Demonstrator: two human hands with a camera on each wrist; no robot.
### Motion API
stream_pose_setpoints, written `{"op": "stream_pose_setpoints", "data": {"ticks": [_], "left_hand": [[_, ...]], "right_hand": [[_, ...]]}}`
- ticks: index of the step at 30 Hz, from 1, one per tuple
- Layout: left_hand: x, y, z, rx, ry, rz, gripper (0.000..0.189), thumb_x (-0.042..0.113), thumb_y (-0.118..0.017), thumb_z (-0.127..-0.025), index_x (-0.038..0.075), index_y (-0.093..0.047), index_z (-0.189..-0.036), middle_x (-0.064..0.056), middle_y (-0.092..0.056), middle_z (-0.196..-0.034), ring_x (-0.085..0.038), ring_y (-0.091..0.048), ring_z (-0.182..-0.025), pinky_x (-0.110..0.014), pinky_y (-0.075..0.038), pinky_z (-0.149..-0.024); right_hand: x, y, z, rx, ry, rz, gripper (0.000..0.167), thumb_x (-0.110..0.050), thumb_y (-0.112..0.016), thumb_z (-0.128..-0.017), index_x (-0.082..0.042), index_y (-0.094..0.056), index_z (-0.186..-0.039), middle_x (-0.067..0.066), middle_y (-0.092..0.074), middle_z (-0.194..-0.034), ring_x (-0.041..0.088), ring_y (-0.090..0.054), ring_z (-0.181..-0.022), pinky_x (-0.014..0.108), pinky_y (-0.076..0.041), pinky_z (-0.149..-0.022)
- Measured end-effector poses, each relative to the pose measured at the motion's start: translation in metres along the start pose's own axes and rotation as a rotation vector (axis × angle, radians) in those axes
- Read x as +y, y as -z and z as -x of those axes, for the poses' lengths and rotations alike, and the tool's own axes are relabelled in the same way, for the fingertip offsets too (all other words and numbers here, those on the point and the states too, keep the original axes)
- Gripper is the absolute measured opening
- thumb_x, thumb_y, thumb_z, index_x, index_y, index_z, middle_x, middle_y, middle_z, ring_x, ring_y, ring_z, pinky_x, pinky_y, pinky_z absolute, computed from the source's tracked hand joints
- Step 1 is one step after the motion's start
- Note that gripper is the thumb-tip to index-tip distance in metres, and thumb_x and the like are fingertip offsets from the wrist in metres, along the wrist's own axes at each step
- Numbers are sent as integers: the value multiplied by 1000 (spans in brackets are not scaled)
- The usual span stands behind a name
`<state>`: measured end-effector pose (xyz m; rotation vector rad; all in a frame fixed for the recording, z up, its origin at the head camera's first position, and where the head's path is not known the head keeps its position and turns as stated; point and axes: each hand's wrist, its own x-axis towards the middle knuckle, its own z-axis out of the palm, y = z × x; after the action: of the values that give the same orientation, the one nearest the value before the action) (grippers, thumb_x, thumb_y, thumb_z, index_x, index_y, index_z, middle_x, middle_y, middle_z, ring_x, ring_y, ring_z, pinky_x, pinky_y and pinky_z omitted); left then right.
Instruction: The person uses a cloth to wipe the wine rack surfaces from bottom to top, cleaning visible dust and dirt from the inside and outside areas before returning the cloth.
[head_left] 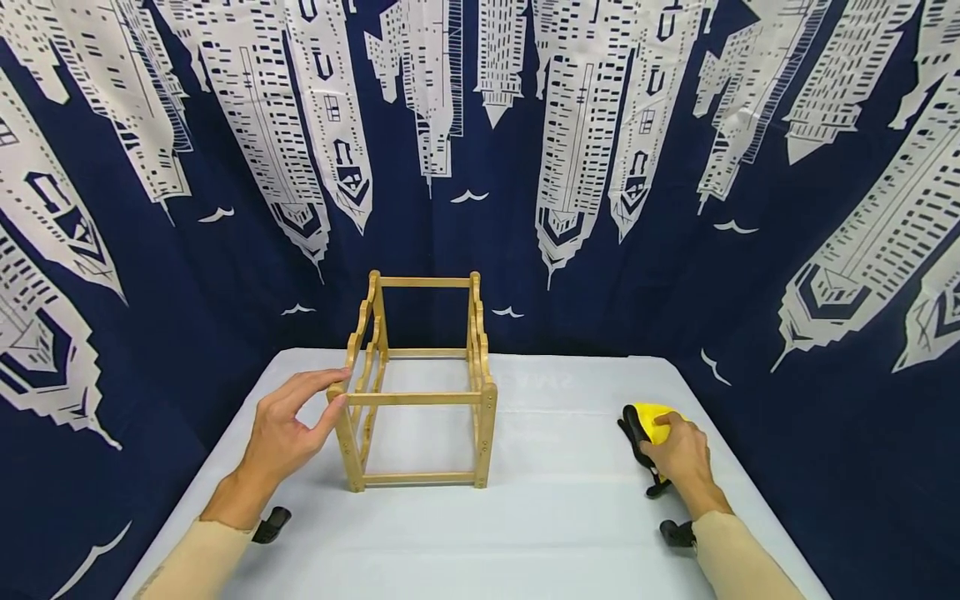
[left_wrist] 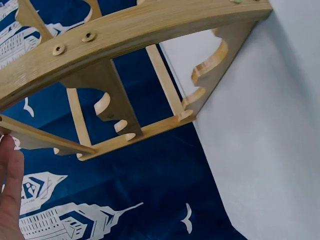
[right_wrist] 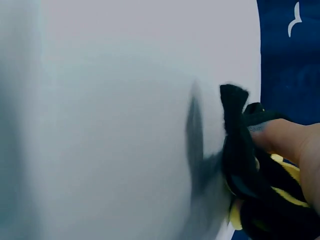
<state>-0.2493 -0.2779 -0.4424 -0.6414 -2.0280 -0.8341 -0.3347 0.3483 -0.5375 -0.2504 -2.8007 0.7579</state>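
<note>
A: How far along is this?
B: Early-ish imo. Right grip [head_left: 681, 457] is pinching one yellow-and-black item [head_left: 651, 413] against its fingers, not set down yet.
A: Other one?
B: Left grip [head_left: 287, 429] pinches the corner of one wooden rack [head_left: 420, 399], just right of it. Looks fully assembled, tbh. One patterned curtain [head_left: 495, 225] beyond both grips.

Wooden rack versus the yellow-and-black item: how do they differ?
The wooden rack is pale wood; the yellow-and-black item is two-coloured. The wooden rack is much larger than the yellow-and-black item. The wooden rack is an open frame, the yellow-and-black item compact. Both are held: left hand on the rack, right hand on the item.
</note>
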Motion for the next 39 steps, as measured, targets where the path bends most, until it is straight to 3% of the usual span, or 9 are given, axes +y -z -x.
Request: {"op": "stream_pose_setpoints", "data": {"ticks": [7, 15, 19, 25, 27, 29, 33, 35, 39], "left_hand": [[0, -2, -4, -16, 8, 12, 40, -5, -86, -93, 7, -85, -131, -9, -88, -121, -18, -78, -105, -3, -52, -109], [2, 2, -1, -16, 40, -8, 39, -3, -85, -95, 10, -86, -131, -7, -88, -121, -12, -78, -107, -1, -52, -106], [2, 2, -1, -16, 54, -4, 39, -3, -86, -95, 10, -86, -132, -7, -88, -120, -9, -77, -106, -1, -52, -105], [0, -1, -3, -7, 28, 0, 41, -3, -86, -94, 10, -86, -132, -7, -88, -119, -10, -76, -105, -1, -53, -105], [-1, -1, -3, -4, 25, -2, 41, -3, -86, -94, 10, -86, -132, -7, -88, -118, -10, -76, -105, -1, -53, -104], [-1, 0, -3, -5, 33, 4, 41, -3, -86, -94, 10, -86, -133, -7, -88, -118, -10, -76, -105, -1, -53, -105], [0, 1, -4, 2, 28, 4, 41, -5, -86, -93, 7, -86, -133, -9, -88, -117, -16, -78, -104, -1, -53, -104], [0, 1, -5, 0, 27, 5, 42, -5, -86, -93, 6, -85, -133, -9, -88, -118, -20, -79, -103, -1, -53, -105], [-1, 2, -4, -3, 22, 5, 41, -6, -87, -92, 5, -86, -132, -9, -89, -118, -23, -80, -102, -1, -53, -105]], "right_hand": [[-4, -2, 12, 79, 71, -46, 55, -7, -86, -95, 3, -70, -146, 43, -69, -147, 61, -70, -130, 72, -64, -108], [-24, -3, 22, 69, 214, -105, 56, -24, -95, -100, -1, -75, -146, 36, -70, -154, 60, -66, -145, 72, -59, -119], [-35, -1, 28, 100, 265, -143, 47, -35, -90, -106, -3, -81, -139, 33, -73, -153, 59, -66, -147, 73, -54, -124], [-49, 2, 36, 152, 336, -188, 32, -21, -93, -103, -7, -85, -131, 29, -76, -150, 57, -71, -141, 70, -58, -121], [-56, 2, 39, 162, 365, -196, 34, -17, -96, -99, -8, -86, -130, 25, -77, -151, 53, -73, -141, 60, -61, -121], [-61, 2, 41, 167, 399, -219, 34, -15, -98, -97, -10, -87, -128, 22, -78, -151, 50, -74, -141, 34, -62, -122], [-71, -1, 46, 184, 495, -272, 32, -11, -100, -93, -11, -89, -123, 19, -80, -147, 49, -76, -137, -7, -36, -114], [-75, -3, 49, 200, 558, -297, 33, -7, -102, -89, -11, -89, -119, 18, -81, -144, 49, -78, -133, -10, -31, -112], [-82, -7, 54, 249, 695, -322, 37, 0, -106, -80, -11, -88, -110, 16, -84, -137, 46, -82, -123, -6, -38, -114]]}}
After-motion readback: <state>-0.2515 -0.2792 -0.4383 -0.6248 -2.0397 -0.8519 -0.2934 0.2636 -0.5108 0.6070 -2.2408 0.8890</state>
